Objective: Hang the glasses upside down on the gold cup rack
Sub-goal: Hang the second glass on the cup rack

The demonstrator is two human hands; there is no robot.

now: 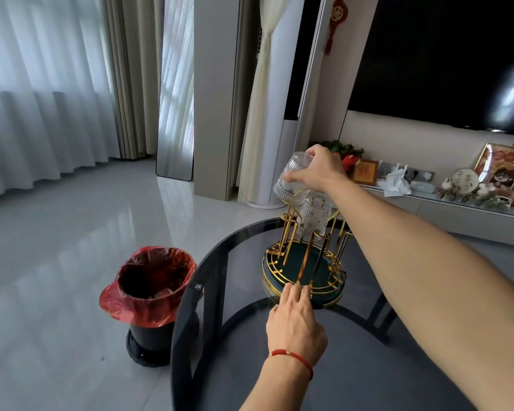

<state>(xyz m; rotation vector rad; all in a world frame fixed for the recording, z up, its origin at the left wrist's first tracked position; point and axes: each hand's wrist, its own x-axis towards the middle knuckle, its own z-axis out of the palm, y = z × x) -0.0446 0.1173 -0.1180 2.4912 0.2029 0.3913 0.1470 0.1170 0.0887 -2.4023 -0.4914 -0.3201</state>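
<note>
The gold cup rack with a dark green round base stands on the round dark glass table. My right hand grips a ribbed clear glass by its bottom, mouth down and tilted, at the top of the rack's left prongs. A second ribbed glass hangs upside down on the rack just below my right hand. My left hand rests its fingertips on the near rim of the rack's base, fingers close together and holding nothing.
A black bin with a red liner stands on the floor left of the table. A low TV shelf with framed pictures and ornaments runs along the right wall under a dark screen. Curtains and a standing mirror are at the back left.
</note>
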